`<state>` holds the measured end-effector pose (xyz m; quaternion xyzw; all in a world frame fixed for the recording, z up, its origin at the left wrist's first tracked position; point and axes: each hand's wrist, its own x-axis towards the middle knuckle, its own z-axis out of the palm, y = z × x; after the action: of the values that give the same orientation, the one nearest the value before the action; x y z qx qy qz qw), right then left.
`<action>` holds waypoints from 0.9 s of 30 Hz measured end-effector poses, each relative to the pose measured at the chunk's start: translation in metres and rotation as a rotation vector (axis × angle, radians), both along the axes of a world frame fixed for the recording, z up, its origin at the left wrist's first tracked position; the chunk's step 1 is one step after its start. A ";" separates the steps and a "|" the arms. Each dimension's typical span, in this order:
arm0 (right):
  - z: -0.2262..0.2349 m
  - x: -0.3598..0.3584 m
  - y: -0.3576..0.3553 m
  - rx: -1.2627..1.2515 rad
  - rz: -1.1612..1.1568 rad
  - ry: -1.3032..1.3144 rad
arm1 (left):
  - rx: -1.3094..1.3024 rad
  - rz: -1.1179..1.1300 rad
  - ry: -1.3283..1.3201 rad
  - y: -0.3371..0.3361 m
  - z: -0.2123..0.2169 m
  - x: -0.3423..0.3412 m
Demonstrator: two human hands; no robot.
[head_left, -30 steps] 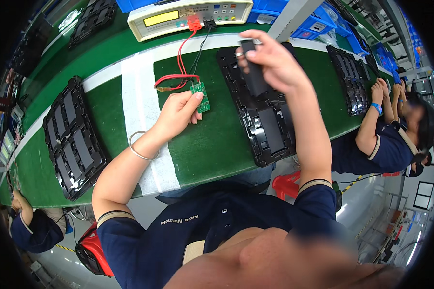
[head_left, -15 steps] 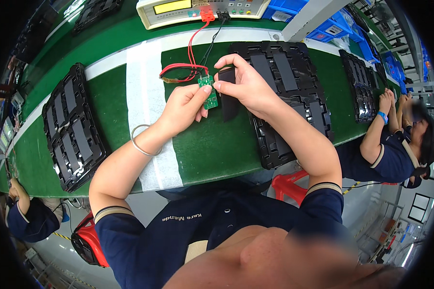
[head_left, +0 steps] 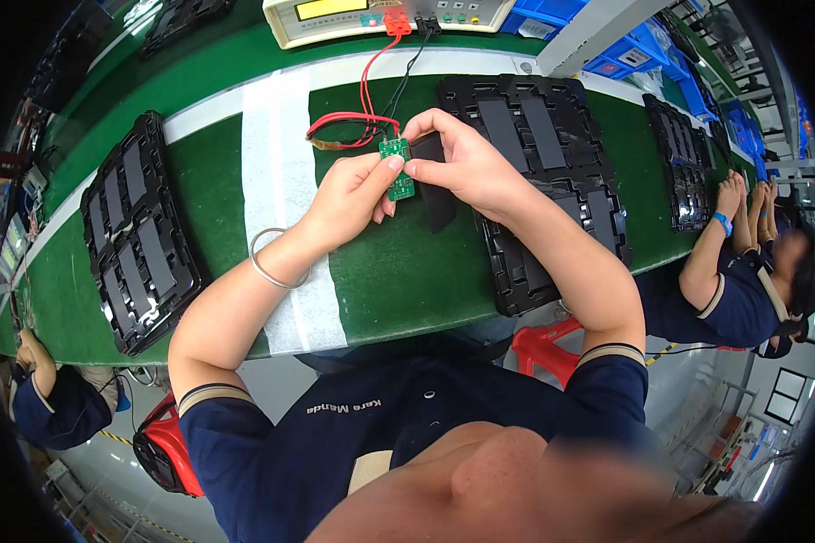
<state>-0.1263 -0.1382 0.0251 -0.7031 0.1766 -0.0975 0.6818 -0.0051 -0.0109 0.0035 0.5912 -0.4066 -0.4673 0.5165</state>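
Note:
My left hand is closed on a small green circuit board, thumb on top and fingers beneath. At the board's far end, red and black test leads come close to its metal contacts; whether they touch is too small to tell. My right hand is closed on a dark flat block, which hangs below the thumb toward me. The tips of its index finger and thumb meet the board's right side. Part of the block is hidden under the fingers.
A test meter with a yellow display stands at the back, with the leads plugged in. Black trays of dark flat blocks lie left and right. A white strip crosses the green bench. Co-workers sit on both sides.
The right index fingertip has come down to the board's far end. The dark block has tilted and now shows flatter. The whole view has shifted slightly.

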 end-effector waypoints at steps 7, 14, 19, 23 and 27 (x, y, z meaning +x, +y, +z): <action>0.003 -0.001 -0.001 0.075 0.012 -0.006 | -0.011 0.011 -0.001 0.000 0.002 -0.001; 0.002 -0.001 -0.002 0.090 0.005 0.006 | 0.000 0.012 -0.030 0.000 0.001 -0.001; 0.001 -0.001 -0.001 0.061 -0.014 0.023 | 0.001 0.011 -0.028 0.000 0.000 -0.001; 0.000 0.000 0.000 0.082 -0.021 0.043 | -0.009 0.007 -0.016 0.000 0.000 0.000; 0.002 0.000 -0.002 0.120 0.014 0.017 | -0.019 0.005 -0.006 0.000 -0.002 0.000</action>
<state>-0.1268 -0.1397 0.0269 -0.6629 0.1830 -0.0762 0.7220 -0.0048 -0.0108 0.0020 0.5886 -0.4110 -0.4603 0.5222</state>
